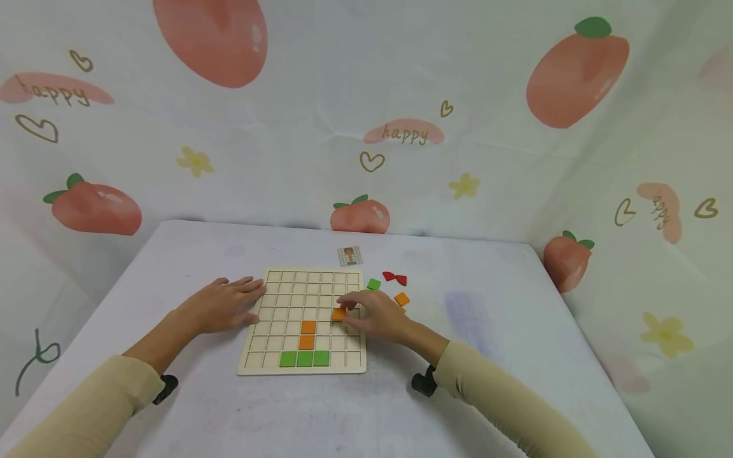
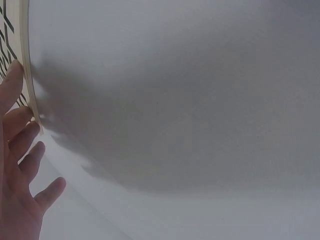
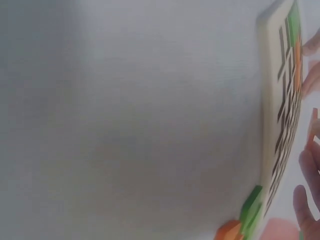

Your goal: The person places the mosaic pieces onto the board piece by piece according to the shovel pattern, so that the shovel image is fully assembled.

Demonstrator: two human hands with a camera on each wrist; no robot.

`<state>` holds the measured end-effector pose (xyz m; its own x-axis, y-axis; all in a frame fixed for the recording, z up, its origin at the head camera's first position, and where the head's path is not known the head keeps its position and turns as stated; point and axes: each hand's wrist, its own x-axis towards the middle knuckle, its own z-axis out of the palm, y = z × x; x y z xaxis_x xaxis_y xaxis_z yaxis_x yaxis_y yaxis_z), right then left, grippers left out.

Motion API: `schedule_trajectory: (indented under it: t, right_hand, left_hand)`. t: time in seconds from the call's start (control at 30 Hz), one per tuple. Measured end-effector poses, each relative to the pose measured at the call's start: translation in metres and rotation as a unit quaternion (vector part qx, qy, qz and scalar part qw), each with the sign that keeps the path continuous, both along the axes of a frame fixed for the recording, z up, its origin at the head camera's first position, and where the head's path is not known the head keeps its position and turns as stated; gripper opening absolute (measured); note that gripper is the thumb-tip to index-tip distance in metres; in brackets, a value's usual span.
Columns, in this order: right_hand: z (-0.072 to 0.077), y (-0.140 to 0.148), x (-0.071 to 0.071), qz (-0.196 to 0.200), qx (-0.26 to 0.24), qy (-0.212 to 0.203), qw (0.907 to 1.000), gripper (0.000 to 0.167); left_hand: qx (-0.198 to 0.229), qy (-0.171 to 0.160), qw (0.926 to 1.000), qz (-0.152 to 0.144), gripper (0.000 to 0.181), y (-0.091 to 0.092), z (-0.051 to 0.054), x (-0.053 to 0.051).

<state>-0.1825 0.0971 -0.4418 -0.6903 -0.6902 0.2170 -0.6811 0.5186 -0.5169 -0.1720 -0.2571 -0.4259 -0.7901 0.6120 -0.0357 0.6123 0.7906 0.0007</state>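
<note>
A pale wooden grid board (image 1: 281,301) lies on the table. Three green squares (image 1: 305,359) fill cells of its bottom row, and two orange squares (image 1: 307,334) stand in a column above the middle one. My right hand (image 1: 378,316) pinches another orange square (image 1: 338,315) over the board's right part; this square (image 3: 312,125) also shows in the right wrist view. The fingers of my left hand (image 1: 220,306) rest extended on the board's left edge; in the left wrist view the hand (image 2: 20,165) touches the board's rim (image 2: 26,55).
Right of the board lie a green square (image 1: 373,284), an orange square (image 1: 402,298), another orange piece partly behind my right hand, and two red pieces (image 1: 395,278). A small patterned card (image 1: 350,256) lies behind the board. A printed cloth (image 1: 298,140) hangs behind the table.
</note>
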Motion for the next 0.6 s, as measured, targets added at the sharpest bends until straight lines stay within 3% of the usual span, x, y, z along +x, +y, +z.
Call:
schedule_trajectory:
  t: [0.3,0.6]
  right_hand:
    - [0.008,-0.032,-0.009,0.018,0.009,-0.027,0.9994,0.034]
    - [-0.005,-0.050,-0.012,-0.015,0.061,-0.016,0.9979,0.035]
  left_hand:
    - [-0.008,-0.004,0.9999,0.010,0.064,-0.002,-0.004,-0.001]
    - [-0.009,-0.003,0.9999,0.011,0.064,0.000,-0.004,-0.001]
